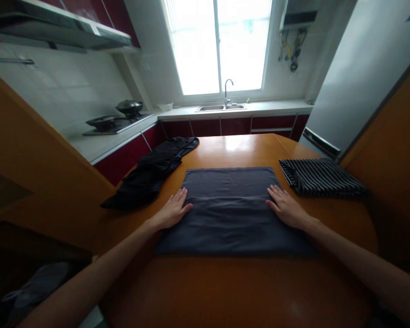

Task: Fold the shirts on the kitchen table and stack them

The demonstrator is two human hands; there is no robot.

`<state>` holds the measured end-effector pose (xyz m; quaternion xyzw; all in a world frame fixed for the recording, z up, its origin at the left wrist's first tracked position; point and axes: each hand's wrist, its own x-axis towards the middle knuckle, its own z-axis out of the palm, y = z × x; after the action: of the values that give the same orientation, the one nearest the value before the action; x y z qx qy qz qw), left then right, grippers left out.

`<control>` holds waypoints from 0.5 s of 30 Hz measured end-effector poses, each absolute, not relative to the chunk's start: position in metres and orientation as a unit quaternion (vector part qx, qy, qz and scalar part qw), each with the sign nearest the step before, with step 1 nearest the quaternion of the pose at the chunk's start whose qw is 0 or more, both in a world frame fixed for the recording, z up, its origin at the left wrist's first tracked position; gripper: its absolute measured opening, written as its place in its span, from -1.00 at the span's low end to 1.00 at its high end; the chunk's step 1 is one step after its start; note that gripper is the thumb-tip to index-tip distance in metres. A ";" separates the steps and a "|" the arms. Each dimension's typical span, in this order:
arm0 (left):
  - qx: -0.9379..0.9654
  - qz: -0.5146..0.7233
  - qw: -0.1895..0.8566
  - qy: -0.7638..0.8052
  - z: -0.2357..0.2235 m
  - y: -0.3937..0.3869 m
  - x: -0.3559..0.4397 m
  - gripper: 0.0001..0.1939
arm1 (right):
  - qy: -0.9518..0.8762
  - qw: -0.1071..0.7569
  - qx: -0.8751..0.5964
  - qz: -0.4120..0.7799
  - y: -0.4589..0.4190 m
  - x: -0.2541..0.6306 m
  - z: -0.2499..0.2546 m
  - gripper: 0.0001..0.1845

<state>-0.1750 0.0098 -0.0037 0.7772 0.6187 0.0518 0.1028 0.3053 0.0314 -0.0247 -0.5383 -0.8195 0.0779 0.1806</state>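
A dark grey-blue piece of cloth [230,225], folded into a rough rectangle, lies flat on the wooden table [232,291]. A fold edge runs across it from side to side, with slight wrinkles in the nearer half. On its left edge rests my left hand [172,210], fingers stretched out and pointing away from me. My right hand [287,207] lies flat on the right edge, its fingers spread and the thumb turned inward. Neither hand grips anything. Whether the cloth is a garment, I cannot tell.
Left of the cloth is a crumpled black garment [153,171]. A folded black-and-white striped cloth [323,176] lies at the table's right side. Beyond stand a counter with a sink [212,108], a stove with a lidded pan [130,107], and a tall fridge [348,73] at right.
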 end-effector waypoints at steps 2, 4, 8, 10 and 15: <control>0.765 0.080 0.113 0.629 0.003 0.034 -0.185 -0.10 | -0.806 0.221 -0.544 0.075 0.055 0.308 -0.014 -0.42; 0.773 0.124 0.104 0.613 0.015 0.065 -0.186 -0.15 | -0.794 0.240 -0.555 0.061 0.084 0.307 0.001 -0.49; 0.778 0.150 0.083 0.605 0.037 0.128 -0.174 -0.32 | -0.782 0.177 -0.595 0.052 0.142 0.298 0.025 -0.56; 0.769 0.146 0.081 0.617 0.041 0.154 -0.168 -0.38 | -0.775 0.153 -0.611 0.057 0.163 0.295 0.028 -0.61; 0.741 0.105 0.092 0.657 0.039 0.198 -0.172 -0.53 | -0.751 0.095 -0.650 0.069 0.197 0.299 0.021 -0.72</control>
<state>-0.1716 0.1977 0.0392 0.7407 0.6571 0.1050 0.0924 0.2989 0.1967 0.0215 -0.6500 -0.7508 0.0693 0.0950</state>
